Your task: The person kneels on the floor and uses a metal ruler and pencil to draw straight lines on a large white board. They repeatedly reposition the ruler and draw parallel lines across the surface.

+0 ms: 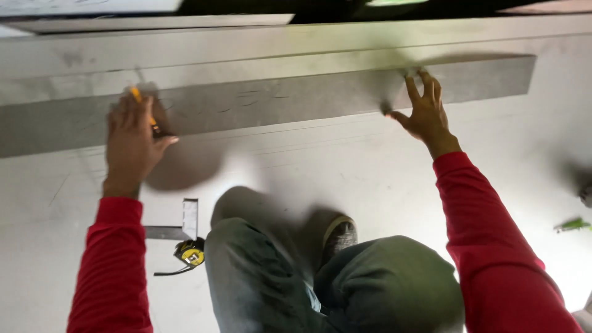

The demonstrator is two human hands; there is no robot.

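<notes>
A long grey metal bar [277,102] lies across a pale sheet surface in front of me. My left hand [131,139] rests against the bar's left part and grips a yellow pencil [137,95] whose tip points up past my fingers. My right hand [425,111] is spread, fingertips on the bar's top edge and thumb against its near face, toward its right end. Both arms wear red sleeves. My knees in grey trousers fill the bottom centre.
A metal square [179,225] and a yellow and black tape measure [190,253] lie by my left knee. A small green object [573,225] sits at the right edge. More flat grey stock [185,43] lies beyond the bar.
</notes>
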